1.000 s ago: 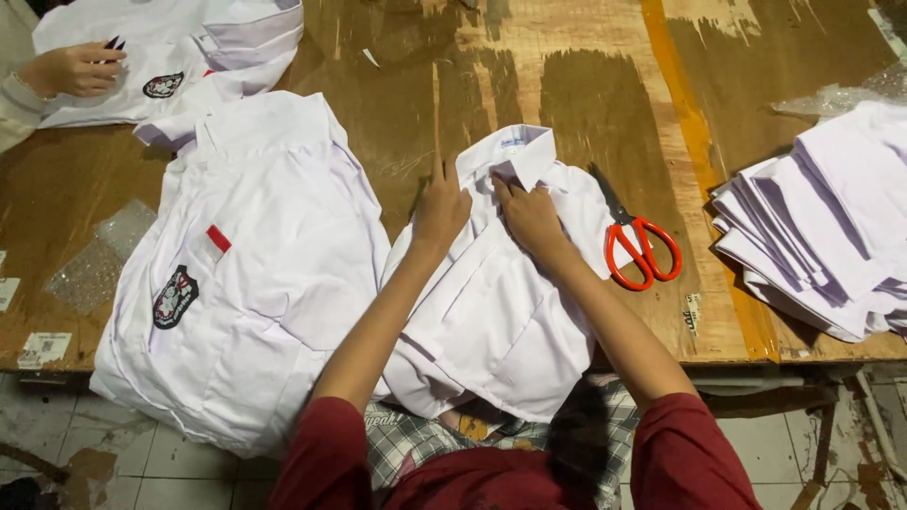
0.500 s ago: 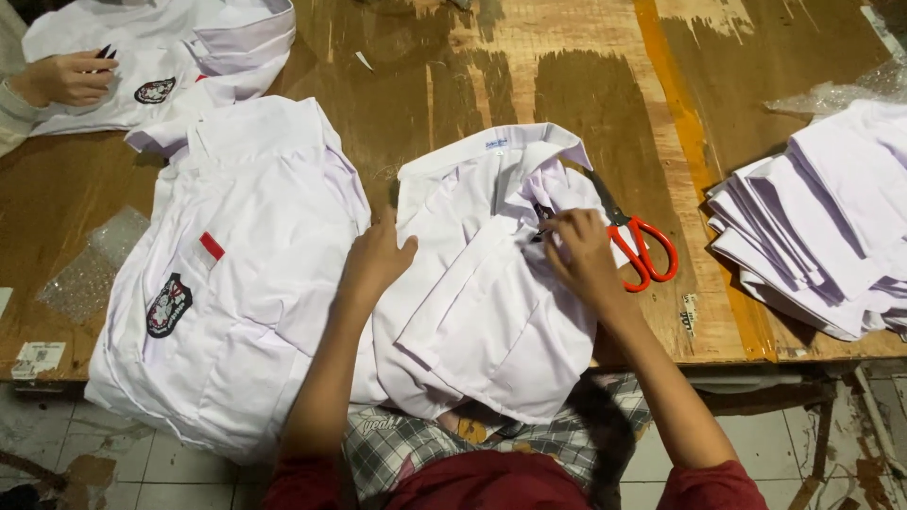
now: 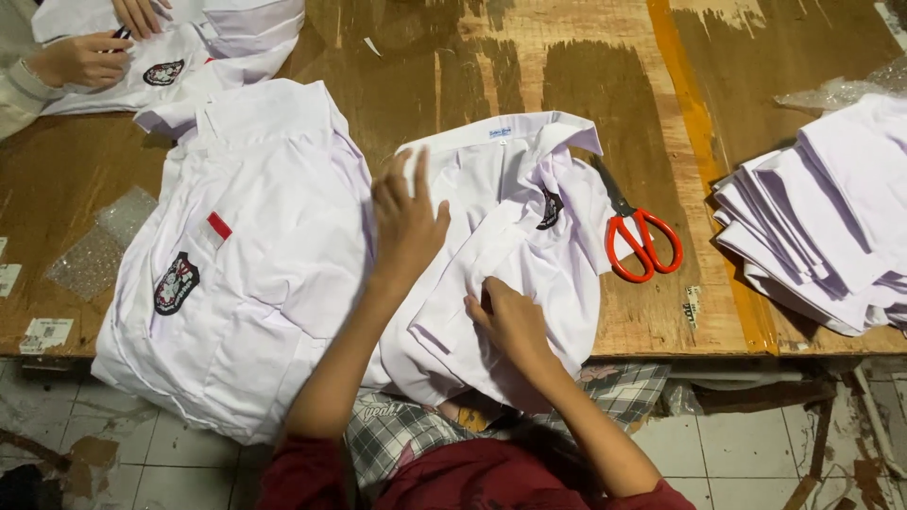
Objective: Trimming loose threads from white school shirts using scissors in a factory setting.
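Note:
A white shirt (image 3: 515,189) lies collar-up on the wooden table (image 3: 491,66), with a dark badge (image 3: 551,210) on its chest. My left hand (image 3: 406,222) rests on the shirt's left side, fingers spread and holding nothing. Lower down, near the table's front edge, my right hand (image 3: 510,321) pinches a fold of the same shirt. The shirt's hem hangs over the edge toward my lap.
A pile of white badged shirts (image 3: 246,264) lies to the left. Red-handled scissors (image 3: 642,241) sit just right of the shirt. Stacked white fabric pieces (image 3: 831,217) fill the right side. Another person's hands (image 3: 85,57) work on a shirt at top left. Bubble wrap (image 3: 99,246) lies near the left edge.
My right hand moved from beside the scissors down to the shirt's lower front. My left hand slid up onto the shirt's left side. The shirt now lies spread wider with its badge showing.

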